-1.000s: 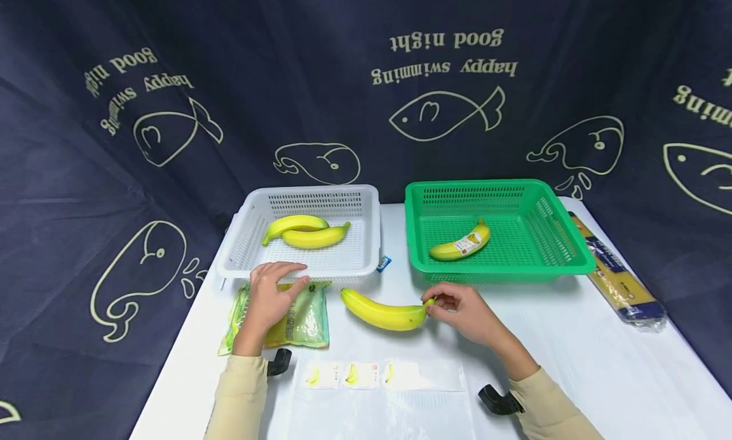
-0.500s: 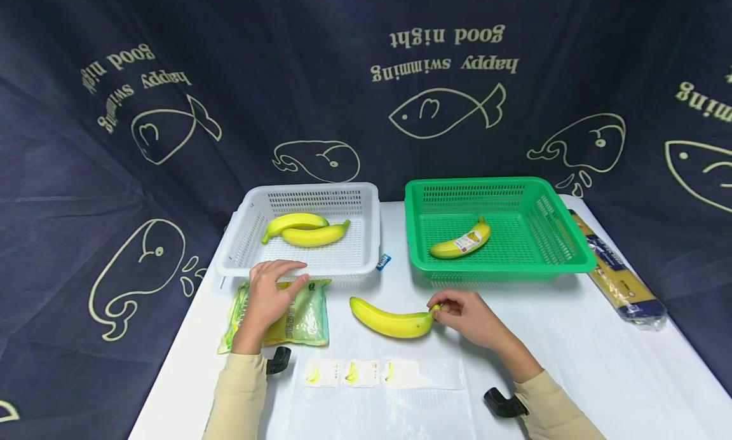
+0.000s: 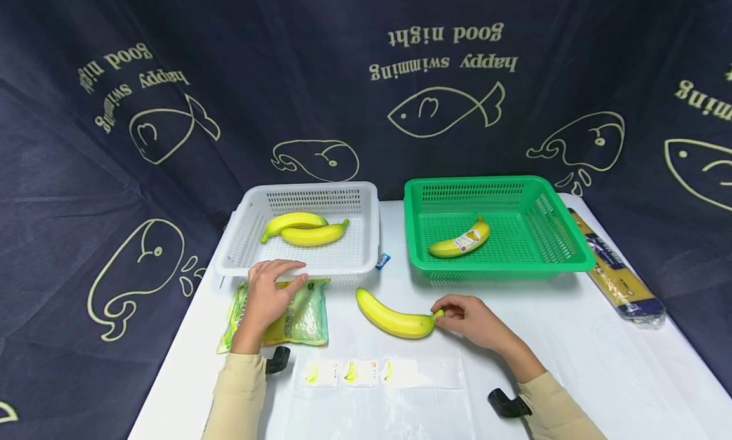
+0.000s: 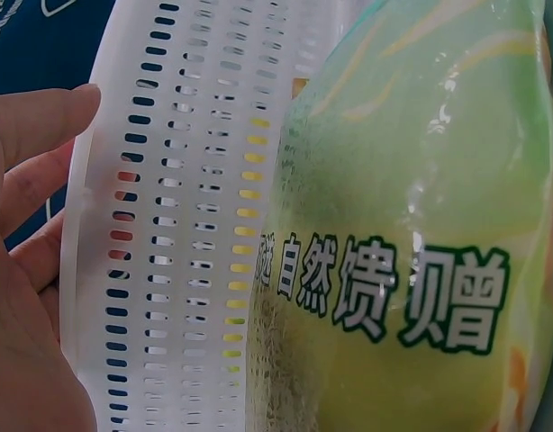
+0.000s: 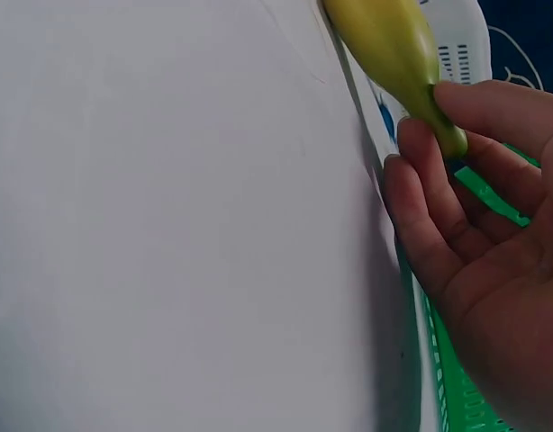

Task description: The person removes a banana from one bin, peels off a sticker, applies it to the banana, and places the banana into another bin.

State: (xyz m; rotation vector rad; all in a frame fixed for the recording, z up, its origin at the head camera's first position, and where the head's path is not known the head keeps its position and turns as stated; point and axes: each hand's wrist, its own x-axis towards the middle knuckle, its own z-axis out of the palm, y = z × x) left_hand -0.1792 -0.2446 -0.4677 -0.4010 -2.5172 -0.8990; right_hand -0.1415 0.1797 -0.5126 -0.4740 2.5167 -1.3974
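My right hand (image 3: 471, 323) pinches the stem end of a yellow banana (image 3: 398, 321) between thumb and fingers. In the right wrist view, the thumb lies on one side of the greenish stem of the banana (image 5: 389, 49) and fingertips on the other. The banana's far tip points toward the baskets. My left hand (image 3: 271, 297) rests with relaxed fingers at the front rim of the white basket (image 3: 373, 255), partly above a green-yellow plastic packet (image 3: 309, 316). In the left wrist view, the fingers reach behind the perforated basket wall (image 4: 168, 225), with the thumb near its edge.
Two bananas (image 3: 311, 235) lie in the white basket. A green basket (image 3: 515, 266) holds one banana with a label (image 3: 460, 241). Banana-print stickers (image 3: 360, 372) lie on a clear sheet in front. A small blue packet (image 3: 383, 261) and a brown-blue package (image 3: 620, 275) lie on the table.
My right hand has moved slightly right and toward me, drawing the banana along by its stem and tilting its far tip upward in the head view. The left hand has stayed in place.
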